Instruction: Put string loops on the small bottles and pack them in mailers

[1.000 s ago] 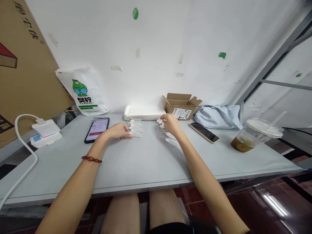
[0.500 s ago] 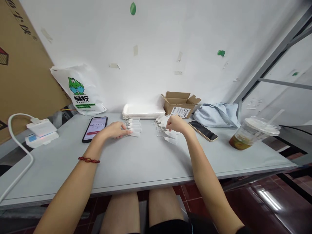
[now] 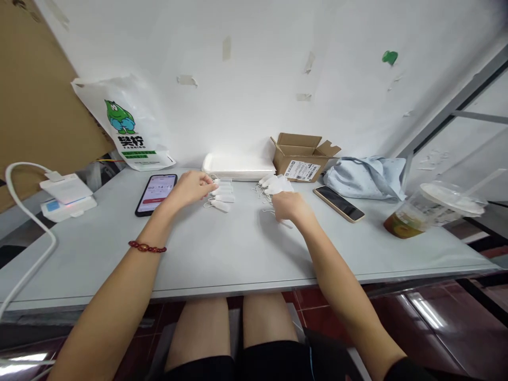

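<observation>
Grey table point(image 3: 234, 254) carries white tags point(image 3: 225, 199) toward its back edge, L row point(image 3: 221, 206) side by side, prob. to keep each separate, L hand point(image 3: 194, 188) curled at it, R hand point(image 3: 291, 207) over R pile point(image 3: 282, 183), can't tell if either's gripping.

Left tags point(image 3: 220, 206), right tags point(image 3: 280, 184) on table point(image 3: 230, 254); box point(image 3: 304, 170) behind right tags.
</observation>
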`<state>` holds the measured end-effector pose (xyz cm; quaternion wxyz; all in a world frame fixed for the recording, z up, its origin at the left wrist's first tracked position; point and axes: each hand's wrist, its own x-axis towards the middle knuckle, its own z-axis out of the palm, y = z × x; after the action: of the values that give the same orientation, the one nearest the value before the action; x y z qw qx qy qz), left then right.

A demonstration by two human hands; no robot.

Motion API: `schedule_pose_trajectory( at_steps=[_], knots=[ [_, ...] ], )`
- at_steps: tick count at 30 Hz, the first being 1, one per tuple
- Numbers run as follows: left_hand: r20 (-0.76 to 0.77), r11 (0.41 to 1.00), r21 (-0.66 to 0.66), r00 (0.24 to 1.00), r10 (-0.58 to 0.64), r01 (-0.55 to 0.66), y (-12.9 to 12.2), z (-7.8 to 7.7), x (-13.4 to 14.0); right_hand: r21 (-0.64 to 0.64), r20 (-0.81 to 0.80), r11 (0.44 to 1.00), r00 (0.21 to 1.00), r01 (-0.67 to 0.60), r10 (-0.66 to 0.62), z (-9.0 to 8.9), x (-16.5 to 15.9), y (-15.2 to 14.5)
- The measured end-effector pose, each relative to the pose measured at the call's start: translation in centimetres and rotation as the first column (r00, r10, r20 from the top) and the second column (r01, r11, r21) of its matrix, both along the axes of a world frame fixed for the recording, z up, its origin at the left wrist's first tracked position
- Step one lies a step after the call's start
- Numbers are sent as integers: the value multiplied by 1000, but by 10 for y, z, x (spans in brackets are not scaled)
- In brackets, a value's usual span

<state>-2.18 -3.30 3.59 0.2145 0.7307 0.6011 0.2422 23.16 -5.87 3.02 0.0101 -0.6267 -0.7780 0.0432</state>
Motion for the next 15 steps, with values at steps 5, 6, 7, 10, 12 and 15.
schedule_pose_trajectory(
  at_steps=[5,6,7,10,12,15],
  knots=[
    [-106,962,-188,970,-219,197,0,-3,4,-126,111,990,990,-70,84,13,-12,-1],
    [-142,964,-191,967,-213,184,1,-6,5,-116,56,987,992,-110,117,13,-14,0],
    [-167,969,-181,966,-199,168,2,-8,7,-92,-3,985,989,-146,146,12,-16,1],
    [-174,982,-119,971,-165,146,6,-15,10,23,-158,979,966,-203,204,5,-23,5],
    [-148,984,-96,976,-160,147,6,-17,10,97,-236,976,948,-196,214,1,-27,6],
    [-112,979,-131,979,-172,157,5,-16,9,159,-311,967,920,-200,241,-4,-32,7]
  ],
)
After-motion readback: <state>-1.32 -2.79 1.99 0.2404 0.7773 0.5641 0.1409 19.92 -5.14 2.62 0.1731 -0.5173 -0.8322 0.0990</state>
